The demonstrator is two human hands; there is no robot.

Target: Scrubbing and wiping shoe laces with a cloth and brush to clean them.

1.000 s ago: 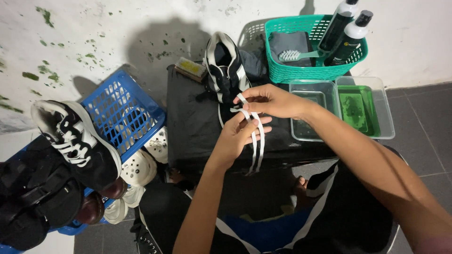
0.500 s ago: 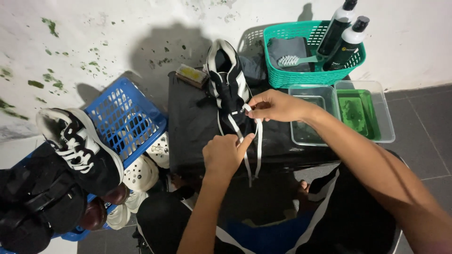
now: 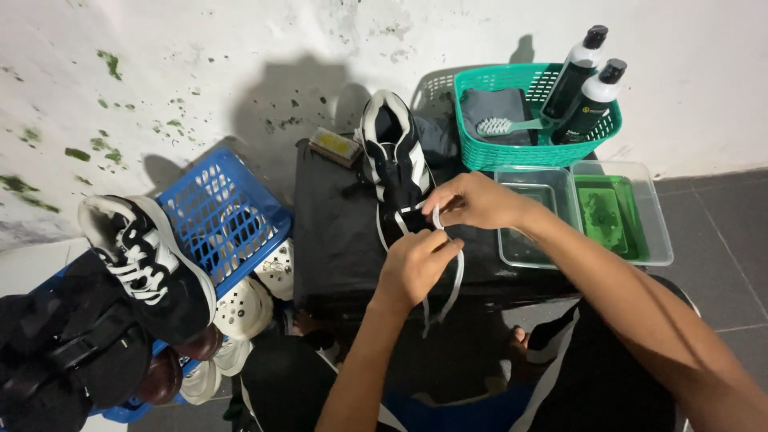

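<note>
Both hands pinch the white shoelace: right hand just beyond left hand, the black-and-white sneaker stretching lengthwise away from them.

Two tall bottles stand side by side in the green basket at the back right, near the white wall. Each is dark at the bottom and white near the top, with a black cap. The front one has a dark label with small light marks. No signs or screens show.
</note>
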